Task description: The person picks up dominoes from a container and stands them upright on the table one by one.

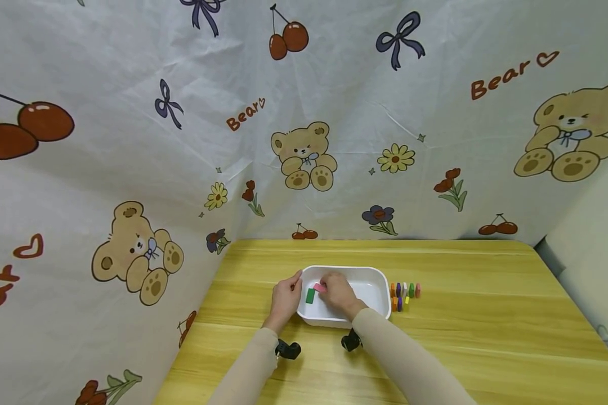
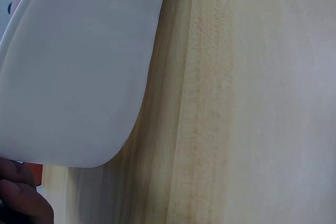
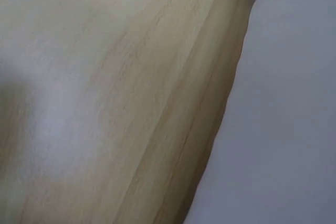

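A white rectangular plastic basin (image 1: 370, 274) stands on the wooden table. At its left end, my left hand (image 1: 284, 299) holds the rim with bent fingers; in the left wrist view those fingers (image 2: 23, 195) show at the lower left corner, by the basin's wall (image 2: 79, 77). Inside the basin is my right hand (image 1: 338, 292), its fingertips pinching the end of a pink block (image 1: 320, 288). A green block (image 1: 310, 296) lies on the basin floor just left of the pink one. Only the basin's outer wall (image 3: 278, 103) and the tabletop appear in the right wrist view.
Right of the basin, several small coloured blocks (image 1: 405, 290) stand upright in two short rows on the wooden table (image 1: 486, 315). A printed cloth (image 1: 334, 214) with bears hangs behind the table and along its left side.
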`<state>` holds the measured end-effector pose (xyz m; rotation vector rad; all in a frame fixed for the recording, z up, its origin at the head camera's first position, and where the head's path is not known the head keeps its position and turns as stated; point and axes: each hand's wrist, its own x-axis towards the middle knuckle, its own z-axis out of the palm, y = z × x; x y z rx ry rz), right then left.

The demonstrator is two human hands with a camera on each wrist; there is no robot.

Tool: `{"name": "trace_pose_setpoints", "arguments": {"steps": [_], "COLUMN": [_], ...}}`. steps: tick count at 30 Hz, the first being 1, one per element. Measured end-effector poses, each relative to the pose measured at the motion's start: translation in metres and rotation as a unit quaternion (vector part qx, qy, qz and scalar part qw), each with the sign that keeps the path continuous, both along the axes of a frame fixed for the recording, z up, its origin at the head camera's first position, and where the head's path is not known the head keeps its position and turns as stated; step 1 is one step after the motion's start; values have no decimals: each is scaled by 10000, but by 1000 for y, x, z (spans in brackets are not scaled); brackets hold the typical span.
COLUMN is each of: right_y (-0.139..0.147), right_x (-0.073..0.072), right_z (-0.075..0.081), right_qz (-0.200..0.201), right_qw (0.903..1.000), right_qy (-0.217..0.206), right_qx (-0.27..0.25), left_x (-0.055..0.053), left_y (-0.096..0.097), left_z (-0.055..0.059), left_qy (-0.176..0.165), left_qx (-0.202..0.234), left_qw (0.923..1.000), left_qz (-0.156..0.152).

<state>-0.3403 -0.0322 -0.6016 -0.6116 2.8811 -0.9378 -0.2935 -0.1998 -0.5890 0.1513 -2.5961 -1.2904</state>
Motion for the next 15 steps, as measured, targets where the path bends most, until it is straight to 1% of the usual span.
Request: {"name": "trace_pose_setpoints", "arguments": {"steps": [3, 8, 10, 15], "right_y": [-3, -7, -8, -9], "right_x": [1, 4, 4, 3], "right_z": [2, 6, 6, 3], "right_qz": [-36, -170, -220, -268], "right_qw": [9999, 9992, 9989, 9986], "right_qy": [-38, -236, -282, -208], "right_qx": [164, 274, 311, 405], "left_x": [1, 1, 1, 1], "left_y": [0, -1, 0, 1], "left_z": [0, 0, 0, 1], "left_qy": [-3, -63, -23, 19], "left_qx": [-8, -11, -39, -71], "left_qw": [10000, 10000, 10000, 10000], "left_qz": [17, -10, -36, -4]}}
